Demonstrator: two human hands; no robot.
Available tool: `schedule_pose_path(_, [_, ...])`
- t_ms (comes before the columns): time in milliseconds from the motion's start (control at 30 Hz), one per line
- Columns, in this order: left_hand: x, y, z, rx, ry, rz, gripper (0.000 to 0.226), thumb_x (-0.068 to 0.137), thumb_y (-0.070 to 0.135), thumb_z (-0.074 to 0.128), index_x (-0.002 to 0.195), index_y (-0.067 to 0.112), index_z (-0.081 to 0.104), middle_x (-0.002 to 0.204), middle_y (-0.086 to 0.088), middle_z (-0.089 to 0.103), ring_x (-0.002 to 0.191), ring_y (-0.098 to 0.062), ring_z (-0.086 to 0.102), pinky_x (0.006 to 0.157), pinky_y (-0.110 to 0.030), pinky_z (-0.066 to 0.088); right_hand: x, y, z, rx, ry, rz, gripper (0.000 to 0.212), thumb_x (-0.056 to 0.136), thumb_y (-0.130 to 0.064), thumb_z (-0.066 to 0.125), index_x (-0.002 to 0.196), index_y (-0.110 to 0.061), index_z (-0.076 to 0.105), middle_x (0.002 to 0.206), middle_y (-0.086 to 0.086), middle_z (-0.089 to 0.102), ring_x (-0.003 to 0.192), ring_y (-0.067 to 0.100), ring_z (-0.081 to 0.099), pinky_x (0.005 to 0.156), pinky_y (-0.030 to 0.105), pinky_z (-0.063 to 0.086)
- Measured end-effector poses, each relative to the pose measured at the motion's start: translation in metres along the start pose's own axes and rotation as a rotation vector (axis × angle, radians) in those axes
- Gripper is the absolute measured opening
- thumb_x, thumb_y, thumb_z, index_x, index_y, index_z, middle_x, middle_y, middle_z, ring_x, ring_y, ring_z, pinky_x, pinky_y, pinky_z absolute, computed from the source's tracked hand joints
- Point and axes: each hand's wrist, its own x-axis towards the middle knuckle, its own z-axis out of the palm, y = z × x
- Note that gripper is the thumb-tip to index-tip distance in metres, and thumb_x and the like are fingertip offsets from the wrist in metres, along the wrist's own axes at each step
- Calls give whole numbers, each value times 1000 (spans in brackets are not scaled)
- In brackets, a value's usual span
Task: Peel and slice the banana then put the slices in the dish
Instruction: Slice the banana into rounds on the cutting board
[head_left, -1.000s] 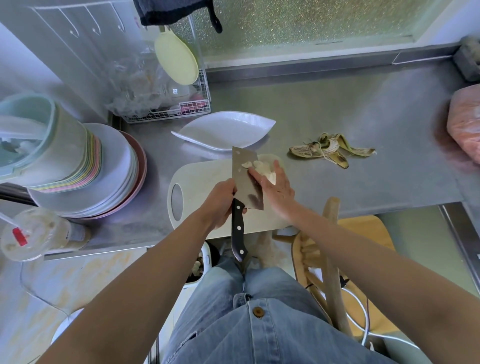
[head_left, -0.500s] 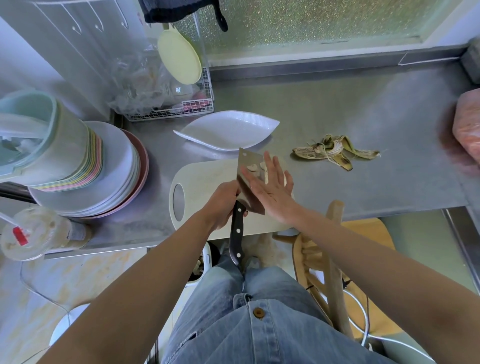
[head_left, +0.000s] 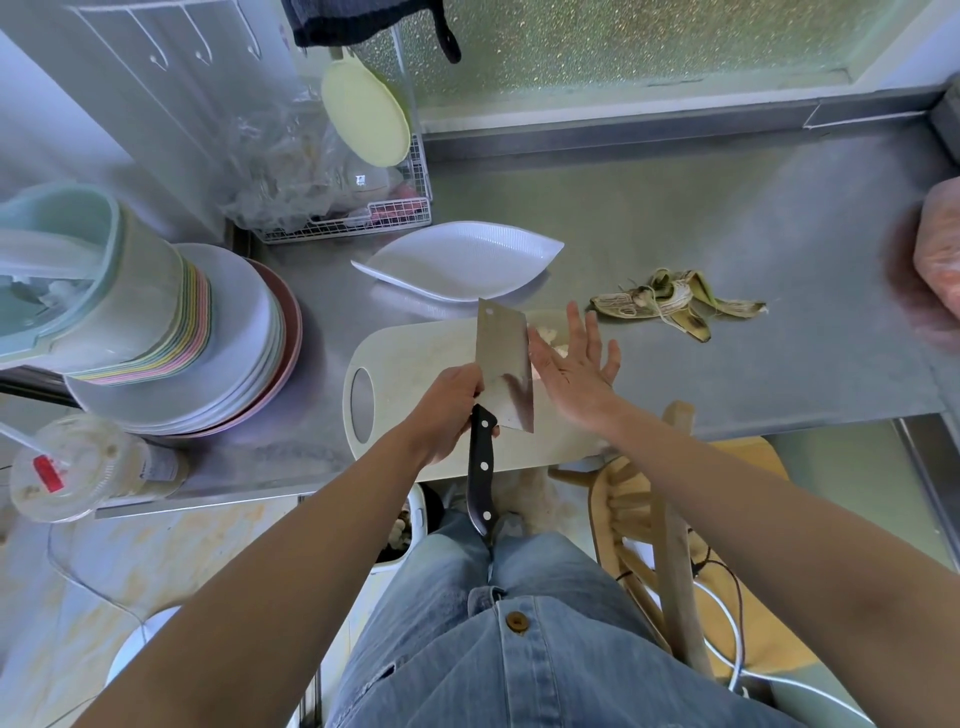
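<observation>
The left hand (head_left: 448, 406) has its fingers curled round the top of the black riveted handle of a cleaver (head_left: 503, 358). The broad blade faces up toward the camera over the pale cutting board (head_left: 405, 364), and its squared tip points away from the person toward the dish (head_left: 457, 260). The right hand (head_left: 570, 375) is spread wide with straight, splayed fingers and holds nothing. Its palm faces down just to the right of the blade, over the far right part of the board. A few pale banana slices (head_left: 546, 332) show on the board between the blade and that hand, partly hidden by the fingers; whether the hand touches them cannot be told. The white leaf-shaped dish sits on the steel worktop (head_left: 727, 234) just behind the board, and the banana peel (head_left: 675, 306) lies splayed on the worktop to the right of it, apart from the board. A stack of plates (head_left: 234, 353) stands at the left, a wire basket (head_left: 363, 221) sits behind the dish, and a lidded plastic cup (head_left: 67, 467) rests near the worktop's front left edge
</observation>
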Motion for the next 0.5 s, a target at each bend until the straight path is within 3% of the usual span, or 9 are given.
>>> schedule_pose_path(100, [-1,1,-2,0,-2,9,19,84,4,30,85,6,49,71,-12,43,55,-22,42,51,-30,44,0,1,-3,20,35,58,53,97,-57,10,148,-42,12,155,-5,-28,139,14,-32,112,46,-20])
schedule_pose_path(267, [3,0,-3,-4,39,8,23,85,5,32,81,4,54,73,-14,45,57,-24,42,52,-32,45,-10,-9,0,27,28,-159,54,91,-60,5,144,-54,9,154,-9,-29,139,11,-32,110,41,-20])
schedule_pose_path(433, [3,1,-6,-32,109,4,18,84,4,30,87,6,48,79,-14,39,59,-25,42,53,-33,45,-9,3,4,36,37,-28,51,96,-58,8,146,-50,5,156,-6,-26,141,13,-28,113,44,-16])
schedule_pose_path(500, [4,1,-6,-56,137,-2,20,83,5,30,89,6,49,83,-14,40,63,-26,40,51,-31,47,-16,2,3,71,67,-143,51,93,-58,5,143,-55,5,156,-8,-25,141,10,-29,111,40,-19])
